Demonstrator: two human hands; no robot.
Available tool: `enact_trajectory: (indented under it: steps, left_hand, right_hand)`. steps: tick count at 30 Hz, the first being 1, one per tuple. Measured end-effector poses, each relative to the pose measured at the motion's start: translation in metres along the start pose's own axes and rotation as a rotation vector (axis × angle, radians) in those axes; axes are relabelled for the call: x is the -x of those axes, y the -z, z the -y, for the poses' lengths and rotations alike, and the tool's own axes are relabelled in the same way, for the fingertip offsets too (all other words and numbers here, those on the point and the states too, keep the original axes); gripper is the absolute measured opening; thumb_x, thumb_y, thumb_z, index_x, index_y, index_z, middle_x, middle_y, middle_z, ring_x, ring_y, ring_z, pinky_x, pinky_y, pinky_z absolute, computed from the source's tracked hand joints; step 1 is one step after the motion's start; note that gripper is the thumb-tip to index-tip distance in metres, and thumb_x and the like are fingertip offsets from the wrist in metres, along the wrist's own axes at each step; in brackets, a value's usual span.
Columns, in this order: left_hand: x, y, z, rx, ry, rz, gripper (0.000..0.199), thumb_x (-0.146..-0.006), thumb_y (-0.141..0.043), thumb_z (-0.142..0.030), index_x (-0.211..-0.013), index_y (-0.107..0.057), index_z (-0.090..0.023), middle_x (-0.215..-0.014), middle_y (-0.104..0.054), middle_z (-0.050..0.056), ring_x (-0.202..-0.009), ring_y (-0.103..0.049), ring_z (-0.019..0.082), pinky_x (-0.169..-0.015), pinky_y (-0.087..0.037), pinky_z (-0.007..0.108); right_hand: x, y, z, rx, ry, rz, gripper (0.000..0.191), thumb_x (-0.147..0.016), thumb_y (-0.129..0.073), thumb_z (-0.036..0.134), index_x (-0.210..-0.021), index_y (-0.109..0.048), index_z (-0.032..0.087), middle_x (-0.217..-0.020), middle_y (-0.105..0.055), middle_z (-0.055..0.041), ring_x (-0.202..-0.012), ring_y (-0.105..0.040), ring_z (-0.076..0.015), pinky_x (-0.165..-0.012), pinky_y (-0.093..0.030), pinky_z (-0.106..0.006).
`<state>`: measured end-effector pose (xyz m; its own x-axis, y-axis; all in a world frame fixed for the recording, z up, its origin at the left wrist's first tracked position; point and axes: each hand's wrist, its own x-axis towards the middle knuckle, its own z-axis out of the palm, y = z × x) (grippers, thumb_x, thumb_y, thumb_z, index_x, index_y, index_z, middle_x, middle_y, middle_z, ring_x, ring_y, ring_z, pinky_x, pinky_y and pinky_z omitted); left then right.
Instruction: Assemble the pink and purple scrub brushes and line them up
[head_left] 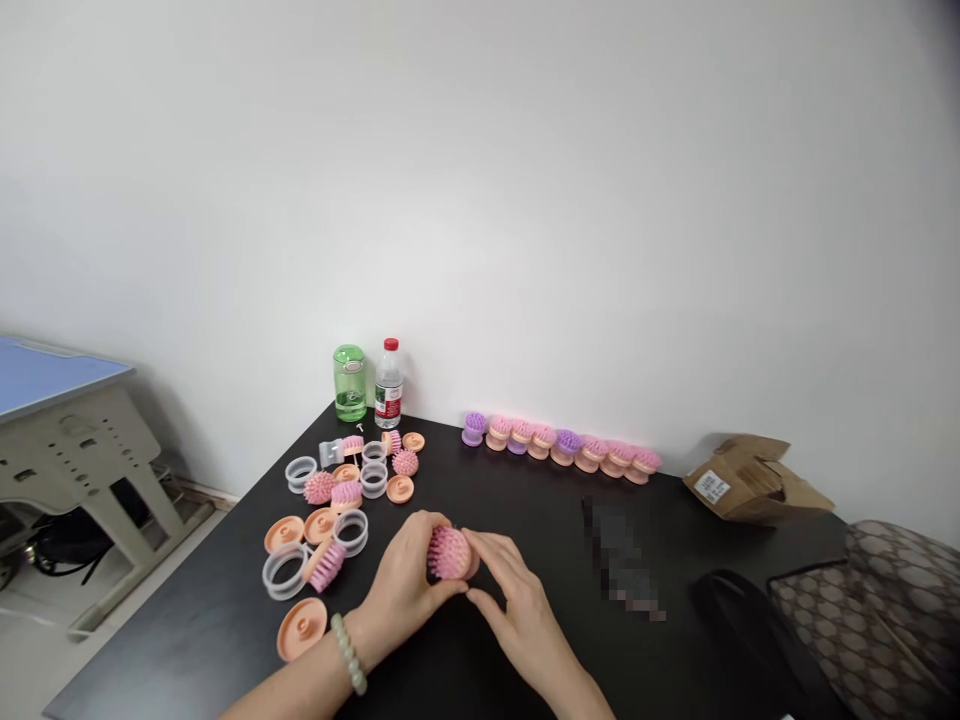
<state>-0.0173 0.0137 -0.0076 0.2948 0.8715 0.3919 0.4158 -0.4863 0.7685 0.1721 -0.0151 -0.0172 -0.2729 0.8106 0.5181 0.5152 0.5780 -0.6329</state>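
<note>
Near the front middle of the black table, a pink bristled brush (450,554) is held between both hands, its bristles facing left and up. My left hand (409,572), with a beaded bracelet at the wrist, grips it from the left with thumb and fingers. From the right, my right hand (516,598) closes its fingers and thumb on the brush's peach-coloured base side. Loose parts lie to the left: clear rings (285,572), peach discs (302,627) and pink bristle heads (325,566). Several finished-looking pink and purple brushes (568,446) stand in a row by the wall.
A green container (350,384) and a water bottle (388,386) stand at the table's back left corner. At the right are a brown paper bag (757,482), a black strap and a patterned bag (870,610). A blurred-out item (622,560) lies right of my hands.
</note>
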Motion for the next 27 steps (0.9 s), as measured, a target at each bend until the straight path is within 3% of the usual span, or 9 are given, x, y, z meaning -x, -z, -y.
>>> enact_trajectory:
  steps: [3,6,10,12,15,18,21,24,27]
  left_hand:
    - [0.002,-0.003,-0.001,-0.017,-0.060,0.052,0.049,-0.068,-0.086,-0.028,-0.107,-0.056,-0.020,-0.101,-0.064,0.006,-0.093,-0.062,0.026,-0.085,-0.053,0.043]
    - [0.005,-0.009,0.000,-0.010,-0.093,0.098,0.052,-0.070,-0.082,-0.017,-0.114,-0.054,-0.021,-0.104,-0.064,0.006,-0.093,-0.062,0.025,-0.085,-0.054,0.043]
    - [0.011,-0.013,0.006,0.011,-0.106,0.111,0.071,-0.073,-0.072,-0.008,-0.135,-0.040,-0.026,-0.120,-0.059,0.009,-0.096,-0.063,0.024,-0.083,-0.058,0.042]
    - [0.013,-0.013,0.009,-0.009,-0.151,0.121,0.075,-0.075,-0.068,-0.007,-0.139,-0.036,-0.030,-0.129,-0.055,0.011,-0.104,-0.062,0.026,-0.085,-0.059,0.042]
    - [0.014,-0.014,0.010,-0.039,-0.216,0.149,0.073,-0.076,-0.062,-0.005,-0.139,-0.037,-0.033,-0.135,-0.052,0.010,-0.116,-0.060,0.028,-0.091,-0.059,0.044]
    - [0.016,-0.014,0.010,-0.084,-0.246,0.161,0.070,-0.076,-0.060,-0.004,-0.138,-0.041,-0.033,-0.139,-0.051,0.010,-0.124,-0.057,0.029,-0.099,-0.056,0.046]
    - [0.017,-0.015,0.011,-0.145,-0.266,0.148,0.068,-0.076,-0.058,-0.005,-0.136,-0.045,-0.033,-0.142,-0.050,0.010,-0.126,-0.056,0.031,-0.101,-0.054,0.047]
    - [0.018,-0.018,0.015,-0.175,-0.286,0.157,0.066,-0.078,-0.057,-0.007,-0.137,-0.046,-0.033,-0.145,-0.049,0.010,-0.124,-0.058,0.030,-0.099,-0.056,0.043]
    - [0.017,-0.022,0.018,-0.181,-0.290,0.132,0.064,-0.078,-0.056,-0.007,-0.136,-0.048,-0.033,-0.145,-0.049,0.011,-0.121,-0.060,0.029,-0.095,-0.058,0.040]
  right_hand:
    - [0.001,-0.012,-0.005,0.017,-0.020,-0.085,0.061,-0.081,-0.062,0.007,-0.138,-0.054,0.029,-0.119,-0.068,-0.0073,-0.109,-0.063,-0.0264,-0.092,-0.057,-0.042]
    - [-0.002,-0.019,-0.005,-0.001,-0.076,-0.125,0.054,-0.071,-0.065,0.003,-0.120,-0.064,0.026,-0.106,-0.071,-0.0061,-0.096,-0.067,-0.0261,-0.083,-0.059,-0.038]
    - [-0.009,-0.003,-0.004,0.028,-0.212,-0.226,0.038,-0.068,-0.072,0.011,-0.105,-0.067,0.021,-0.098,-0.072,-0.0049,-0.090,-0.069,-0.0249,-0.081,-0.057,-0.036]
    - [-0.014,0.019,-0.008,0.041,-0.270,-0.275,0.040,-0.071,-0.075,0.022,-0.109,-0.065,0.020,-0.100,-0.073,-0.0058,-0.091,-0.070,-0.0252,-0.082,-0.056,-0.037]
    - [-0.018,0.071,-0.027,0.100,-0.397,-0.374,0.052,-0.072,-0.077,0.043,-0.116,-0.061,0.019,-0.107,-0.073,-0.0069,-0.096,-0.070,-0.0257,-0.086,-0.055,-0.036]
    - [-0.017,0.137,-0.061,0.264,-0.571,-0.512,0.064,-0.071,-0.073,0.056,-0.121,-0.059,0.020,-0.112,-0.072,-0.0085,-0.095,-0.070,-0.0266,-0.082,-0.054,-0.036]
    - [-0.008,0.193,-0.106,0.418,-0.742,-0.614,0.064,-0.071,-0.073,0.054,-0.120,-0.059,0.016,-0.109,-0.072,-0.0135,-0.099,-0.067,-0.0333,-0.085,-0.051,-0.042]
    - [0.003,0.219,-0.150,0.516,-0.909,-0.621,0.055,-0.074,-0.076,0.045,-0.115,-0.062,0.012,-0.102,-0.072,-0.0149,-0.098,-0.067,-0.0342,-0.084,-0.050,-0.044]
    - [0.009,0.219,-0.186,0.544,-1.018,-0.556,0.033,-0.088,-0.070,0.039,-0.110,-0.064,0.014,-0.104,-0.070,-0.0082,-0.092,-0.068,-0.0235,-0.083,-0.054,-0.041]
